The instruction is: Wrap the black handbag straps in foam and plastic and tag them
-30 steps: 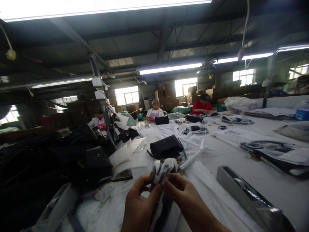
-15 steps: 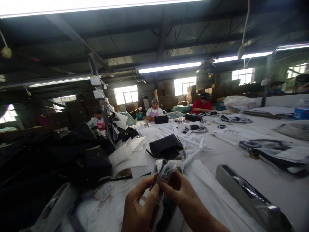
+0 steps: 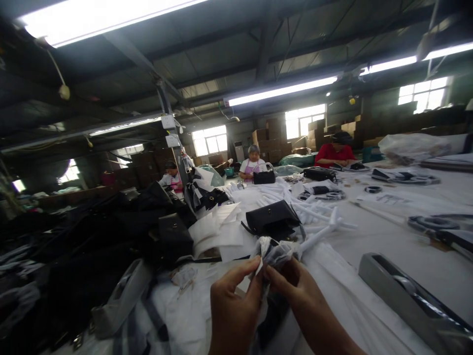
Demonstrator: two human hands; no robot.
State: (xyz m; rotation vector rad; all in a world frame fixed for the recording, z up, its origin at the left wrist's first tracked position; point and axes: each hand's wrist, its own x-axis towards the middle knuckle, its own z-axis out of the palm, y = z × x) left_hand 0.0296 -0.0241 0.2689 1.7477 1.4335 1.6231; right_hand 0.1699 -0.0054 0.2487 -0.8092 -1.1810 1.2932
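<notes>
My left hand [image 3: 236,296] is closed, its thumb and index finger pinching the edge of a bunched clear plastic wrap [image 3: 279,252] with dark material inside. A small white slip [image 3: 259,266] shows at those fingertips. Against the same wrap, my right hand [image 3: 301,293] is closed too, its fingers curled around the near side. Dark material hangs below the hands, blurred and partly hidden by them. Just beyond the wrap lies a black handbag [image 3: 272,219] with its flap and a small metal clasp facing up.
A grey tape dispenser [image 3: 402,291] stands at the right, another [image 3: 121,298] at the left. Black bags [image 3: 99,236] are heaped on the left. White foam sheets [image 3: 218,227] and white rolls [image 3: 325,224] lie ahead. Several co-workers sit across the table.
My view has turned left, so the table and its things appear farther right. The white slip shows more clearly at my left fingertips. Both hands keep hold of the wrap.
</notes>
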